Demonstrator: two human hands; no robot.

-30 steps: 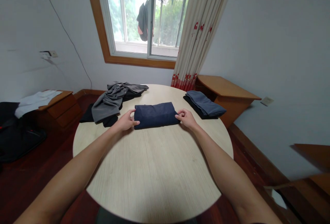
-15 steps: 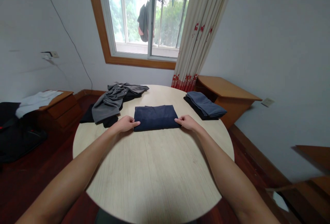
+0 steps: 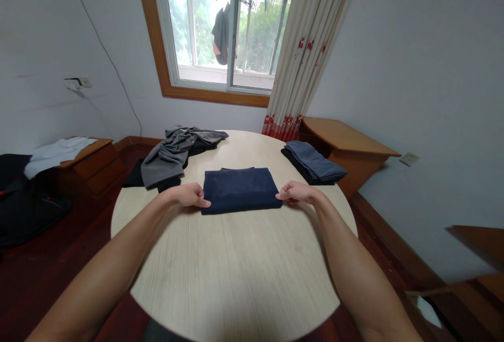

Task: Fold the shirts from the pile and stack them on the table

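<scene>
A dark navy folded garment (image 3: 241,189) lies as a flat rectangle across the middle of the round table. My left hand (image 3: 192,195) pinches its left side by the near corner, thumb on top. At the opposite side, my right hand (image 3: 296,193) has the right edge between thumb and fingers. The fingers under the cloth are partly hidden. A small dark piece of fabric peeks out behind the garment's far edge. What kind of garment it is cannot be made out in its folded form.
Crumpled grey and black clothes (image 3: 167,158) lie at the table's far left. Folded blue-grey and black clothes (image 3: 315,161) sit at the right edge. The pale table (image 3: 236,268) stands before a window, beside a wooden desk (image 3: 346,134) and a curtain (image 3: 305,63).
The folded navy garment has come slightly nearer to me, with both hands still gripping its sides. My hands are a little farther apart.
</scene>
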